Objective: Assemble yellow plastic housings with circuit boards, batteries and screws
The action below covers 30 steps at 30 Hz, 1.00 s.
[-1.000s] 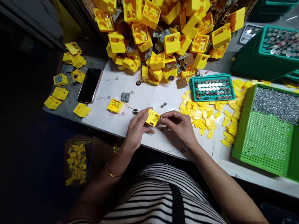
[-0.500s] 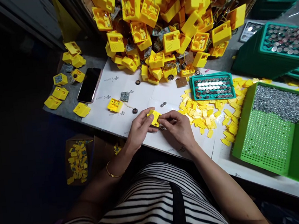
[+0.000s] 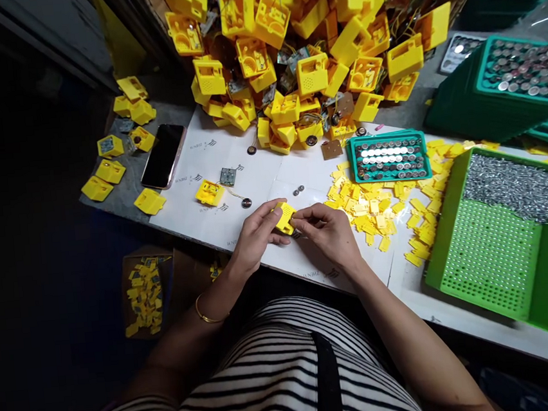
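Note:
Between my hands, just above the near edge of the table, is a small yellow plastic case [image 3: 285, 218] with a patch of tiny holes in its face. My left hand [image 3: 256, 236] is closed round it, thumb on top. The fingertips of my right hand [image 3: 327, 229] are pinched at the case's right side; whether a small part sits between them is hidden. Beyond the case lie two button cells [image 3: 298, 191] on the white paper. To the left is an opened yellow case [image 3: 209, 193] with a circuit board [image 3: 228, 176] and a small round speaker [image 3: 246, 203] wired to it.
A large heap of yellow cases [image 3: 312, 76] fills the back. On the right are a teal tray of button cells [image 3: 389, 157], loose yellow covers [image 3: 369, 212] and a green basket [image 3: 498, 274] with small metal parts. A phone [image 3: 164, 156] lies left; a box of yellow pieces [image 3: 144, 295] stands below.
Both hands stay around the yellow case with almost the same grip. The whole view has shifted very slightly; nothing else visibly moved.

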Available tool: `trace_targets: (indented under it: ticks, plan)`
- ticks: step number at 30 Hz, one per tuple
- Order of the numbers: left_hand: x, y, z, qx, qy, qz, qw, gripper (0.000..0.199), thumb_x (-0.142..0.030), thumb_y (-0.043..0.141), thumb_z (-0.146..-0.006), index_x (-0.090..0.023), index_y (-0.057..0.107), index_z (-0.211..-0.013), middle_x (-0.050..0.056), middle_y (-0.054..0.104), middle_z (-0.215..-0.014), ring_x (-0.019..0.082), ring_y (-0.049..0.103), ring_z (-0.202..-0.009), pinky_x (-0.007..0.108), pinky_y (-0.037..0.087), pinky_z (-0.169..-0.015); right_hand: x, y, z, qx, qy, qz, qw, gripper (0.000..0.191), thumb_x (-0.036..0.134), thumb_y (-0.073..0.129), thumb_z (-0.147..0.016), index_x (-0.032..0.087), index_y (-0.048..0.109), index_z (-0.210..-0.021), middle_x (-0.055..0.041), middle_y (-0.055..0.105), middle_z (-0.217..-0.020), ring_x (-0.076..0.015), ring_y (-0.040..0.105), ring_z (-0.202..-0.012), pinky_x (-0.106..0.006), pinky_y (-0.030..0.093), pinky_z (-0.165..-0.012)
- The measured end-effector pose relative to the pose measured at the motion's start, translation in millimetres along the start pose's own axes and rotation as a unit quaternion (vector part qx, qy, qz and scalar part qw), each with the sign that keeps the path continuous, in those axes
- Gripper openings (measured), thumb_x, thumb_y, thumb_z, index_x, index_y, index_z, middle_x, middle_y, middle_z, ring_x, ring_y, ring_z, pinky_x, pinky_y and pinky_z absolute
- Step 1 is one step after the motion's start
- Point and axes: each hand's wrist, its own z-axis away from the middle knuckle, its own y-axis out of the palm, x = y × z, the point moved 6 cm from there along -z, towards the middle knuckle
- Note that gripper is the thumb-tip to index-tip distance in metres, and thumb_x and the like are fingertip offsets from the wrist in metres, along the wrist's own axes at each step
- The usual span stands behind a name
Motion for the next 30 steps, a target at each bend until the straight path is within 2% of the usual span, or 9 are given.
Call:
trace_targets:
  ticks: [7, 11, 15, 18, 22, 25, 30]
  plan:
    - [1.4, 1.5, 0.5, -0.003, -0.005, 0.005, 1.000, 0.044, -0.044, 0.067, -0.080, -0.017, 0.065, -0.114, 0.006, 0.059, -0.100, 0.013, 0.058, -0.078, 0.021, 0.057, -0.055, -0.6, -1.6, 0.7, 0.004, 0.003, -0.001, 1.000, 0.015, 0.031, 0.071, -0.076, 0.017, 0.072, -0.081, -0.0045, 0.072, -0.079, -0.0143, 0.063, -0.068, -0.028, 0.050, -0.062]
    - [1.1, 1.6, 0.2, -0.003, -0.008, 0.020, 1.000, 0.042, -0.043, 0.066, -0.080, -0.017, 0.065, -0.114, 0.007, 0.058, -0.103, 0.014, 0.058, -0.081, 0.022, 0.057, -0.054, 0.2, -0.5, 2.1, 0.006, 0.010, -0.036, 0.999, 0.017, 0.032, 0.072, -0.077, 0.017, 0.070, -0.083, -0.0034, 0.070, -0.076, -0.0126, 0.062, -0.065, -0.026, 0.051, -0.061]
    - [0.8, -2.4, -1.4, -0.018, -0.007, 0.025, 0.999, 0.043, -0.044, 0.065, -0.081, -0.018, 0.064, -0.115, 0.009, 0.058, -0.105, 0.017, 0.059, -0.083, 0.024, 0.057, -0.054, 1.0, -2.7, 3.0, 0.017, 0.036, -0.114, 0.993, 0.021, 0.037, 0.070, -0.079, 0.017, 0.063, -0.084, -0.0013, 0.068, -0.074, -0.0121, 0.065, -0.063, -0.023, 0.051, -0.055]
    - [0.5, -5.8, -2.0, -0.032, -0.003, 0.024, 0.999, 0.044, -0.045, 0.066, -0.080, -0.018, 0.065, -0.115, 0.009, 0.058, -0.105, 0.018, 0.058, -0.086, 0.024, 0.057, -0.055, -0.3, -2.5, 3.1, 0.046, 0.074, -0.206, 0.975, 0.029, 0.043, 0.072, -0.077, 0.019, 0.058, -0.086, -0.0010, 0.069, -0.074, -0.0138, 0.068, -0.063, -0.024, 0.055, -0.054]
    - [0.1, -6.2, -1.0, -0.030, 0.001, 0.029, 0.999, 0.042, -0.044, 0.067, -0.079, -0.018, 0.067, -0.112, 0.008, 0.056, -0.104, 0.017, 0.056, -0.086, 0.023, 0.056, -0.054, -0.7, 1.5, 2.9, 0.076, 0.104, -0.270, 0.954, 0.031, 0.040, 0.079, -0.071, 0.018, 0.060, -0.082, -0.0010, 0.070, -0.070, -0.0128, 0.068, -0.065, -0.020, 0.054, -0.054]
    - [0.4, -5.6, -0.1, -0.027, -0.003, 0.029, 0.999, 0.043, -0.044, 0.066, -0.079, -0.019, 0.066, -0.114, 0.008, 0.056, -0.105, 0.016, 0.056, -0.086, 0.024, 0.057, -0.055, -0.1, 4.3, 1.9, 0.070, 0.104, -0.287, 0.950, 0.029, 0.038, 0.080, -0.069, 0.018, 0.062, -0.080, -0.0011, 0.070, -0.069, -0.0121, 0.068, -0.067, -0.020, 0.054, -0.057]
    - [0.8, -6.5, 0.4, -0.033, -0.003, 0.027, 0.999, 0.044, -0.045, 0.068, -0.078, -0.018, 0.066, -0.114, 0.008, 0.056, -0.105, 0.016, 0.057, -0.086, 0.024, 0.057, -0.055, -0.3, 5.5, -1.4, 0.051, 0.075, -0.270, 0.958, 0.029, 0.040, 0.079, -0.072, 0.018, 0.062, -0.082, 0.0003, 0.069, -0.068, -0.0104, 0.065, -0.060, -0.023, 0.056, -0.061]
